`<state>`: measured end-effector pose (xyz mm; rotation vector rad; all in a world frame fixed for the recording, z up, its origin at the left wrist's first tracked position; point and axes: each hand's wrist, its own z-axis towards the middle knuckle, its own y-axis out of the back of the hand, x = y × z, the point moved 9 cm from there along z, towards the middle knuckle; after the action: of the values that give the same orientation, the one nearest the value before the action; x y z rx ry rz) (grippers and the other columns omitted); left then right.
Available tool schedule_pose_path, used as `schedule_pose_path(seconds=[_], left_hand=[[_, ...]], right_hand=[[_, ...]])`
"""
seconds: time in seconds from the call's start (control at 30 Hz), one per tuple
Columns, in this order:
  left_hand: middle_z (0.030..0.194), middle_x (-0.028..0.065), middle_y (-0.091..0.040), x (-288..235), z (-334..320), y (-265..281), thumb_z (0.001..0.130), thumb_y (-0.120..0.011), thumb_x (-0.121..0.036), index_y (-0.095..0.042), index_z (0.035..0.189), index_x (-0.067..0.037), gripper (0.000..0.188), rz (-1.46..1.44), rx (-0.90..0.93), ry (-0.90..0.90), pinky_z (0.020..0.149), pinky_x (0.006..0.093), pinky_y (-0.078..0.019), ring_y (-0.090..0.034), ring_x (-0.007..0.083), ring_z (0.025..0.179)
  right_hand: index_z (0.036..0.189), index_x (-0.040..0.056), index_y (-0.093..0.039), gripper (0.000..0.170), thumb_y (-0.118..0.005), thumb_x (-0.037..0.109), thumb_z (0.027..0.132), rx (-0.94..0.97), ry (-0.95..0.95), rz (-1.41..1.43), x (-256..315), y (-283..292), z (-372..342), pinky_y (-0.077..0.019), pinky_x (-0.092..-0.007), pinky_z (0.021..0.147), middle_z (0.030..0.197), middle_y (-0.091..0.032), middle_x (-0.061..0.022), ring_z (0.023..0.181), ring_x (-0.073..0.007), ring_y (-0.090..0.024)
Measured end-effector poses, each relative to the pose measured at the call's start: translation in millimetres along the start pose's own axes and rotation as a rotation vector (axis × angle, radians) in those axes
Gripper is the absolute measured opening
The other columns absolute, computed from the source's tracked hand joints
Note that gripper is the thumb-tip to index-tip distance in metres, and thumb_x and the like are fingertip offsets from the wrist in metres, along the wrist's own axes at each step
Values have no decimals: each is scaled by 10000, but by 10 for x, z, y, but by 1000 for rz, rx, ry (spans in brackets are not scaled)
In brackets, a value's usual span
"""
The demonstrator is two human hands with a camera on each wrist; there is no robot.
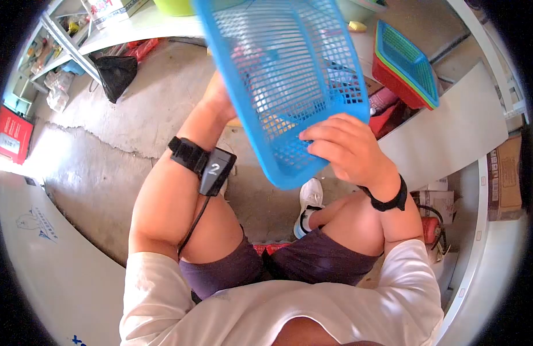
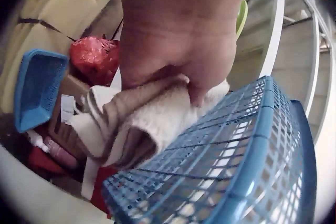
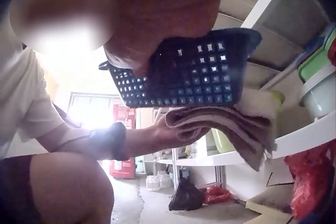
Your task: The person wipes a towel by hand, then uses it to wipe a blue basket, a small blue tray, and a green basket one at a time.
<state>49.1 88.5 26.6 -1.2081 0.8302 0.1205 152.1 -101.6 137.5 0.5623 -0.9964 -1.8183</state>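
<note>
A blue plastic basket (image 1: 252,130) with a lattice of holes is held up tilted in front of the person. My right hand (image 1: 353,147) grips its near right side, fingertips over the inside. Below the basket, my left hand (image 2: 181,50) holds a folded beige and brown towel (image 2: 168,119), its layers hanging from the grasp. In the right wrist view the towel (image 3: 231,124) lies close under the basket's underside (image 3: 194,85). From the head view the basket hides the towel and most of the left hand.
Stacked blue, green and red baskets (image 1: 405,66) stand at the right, above a pale board (image 1: 451,132). A white shelf (image 1: 145,29) runs along the back. Black (image 1: 116,75) and red bags lie by it. A fire extinguisher (image 1: 432,228) stands at lower right.
</note>
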Motion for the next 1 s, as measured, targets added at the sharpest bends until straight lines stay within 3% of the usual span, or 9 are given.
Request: schedule_pose_path(seconds=[0.17,0.3,0.47,0.53,0.67,0.7,0.83,0.93,1.0], left_hand=[[1164,102,-611,393,-224,-349,947,-596,-202,-521,1261,-24,368,196,97,247,900,366,-538,-614,202,1018],[1139,98,-620,306,-28,-96,938,-603,-257,-526,1251,-29,395,43,58,138,882,392,-542,-626,232,983],[1093,107,-636,-294,-106,-29,940,-576,-309,-572,1186,-36,368,-157,116,-125,843,430,-549,-629,252,976],[1097,113,-632,-470,-109,125,944,-562,-339,-574,1179,-33,386,-79,57,-182,852,431,-546,-627,252,979],[1180,112,-594,-376,-21,29,978,-490,-259,-519,1248,-40,350,-151,177,-42,900,426,-529,-598,239,1052],[1239,102,-560,-427,-134,-115,975,-472,-156,-447,1339,-64,375,34,45,-187,947,399,-508,-579,226,1095],[1292,84,-532,-58,-286,-396,954,-513,-89,-360,1420,-85,491,295,62,86,1004,352,-470,-551,201,1159],[1222,115,-592,-32,-314,-432,912,-552,-76,-451,1343,-25,446,296,96,69,924,359,-525,-619,218,1057],[1243,107,-579,-108,-279,-381,924,-532,-78,-426,1357,-33,448,287,100,61,939,367,-517,-603,217,1091]], right_hand=[[981,77,-577,232,-625,46,757,-148,-52,19,-122,19,-58,-543,-356,689,1016,-667,-76,832,-261,-670],[970,88,-579,215,-618,53,762,-69,-66,8,-121,-25,-75,-551,-348,674,1035,-673,-71,812,-255,-680],[988,111,-598,216,-611,84,774,-15,-2,30,33,-91,-98,-550,-338,670,1040,-674,-48,809,-234,-681],[999,115,-602,224,-611,88,776,-16,7,67,58,-104,-107,-549,-335,669,1042,-674,-46,809,-231,-681],[1011,115,-602,244,-616,76,771,-50,3,89,24,-82,-152,-549,-338,672,1047,-675,-53,816,-232,-681],[1012,114,-602,247,-619,71,768,-68,1,82,7,-63,-165,-549,-341,674,1049,-675,-56,819,-232,-682],[1021,103,-601,270,-620,39,760,-49,-75,-51,-215,4,-182,-545,-366,700,1058,-677,-71,849,-263,-679],[1036,97,-609,289,-617,26,756,-75,-130,-40,-350,50,-247,-540,-382,712,1053,-679,-79,861,-284,-674],[1046,94,-617,303,-615,23,751,-78,-147,-42,-366,62,-246,-538,-388,716,1043,-680,-84,862,-291,-671]])
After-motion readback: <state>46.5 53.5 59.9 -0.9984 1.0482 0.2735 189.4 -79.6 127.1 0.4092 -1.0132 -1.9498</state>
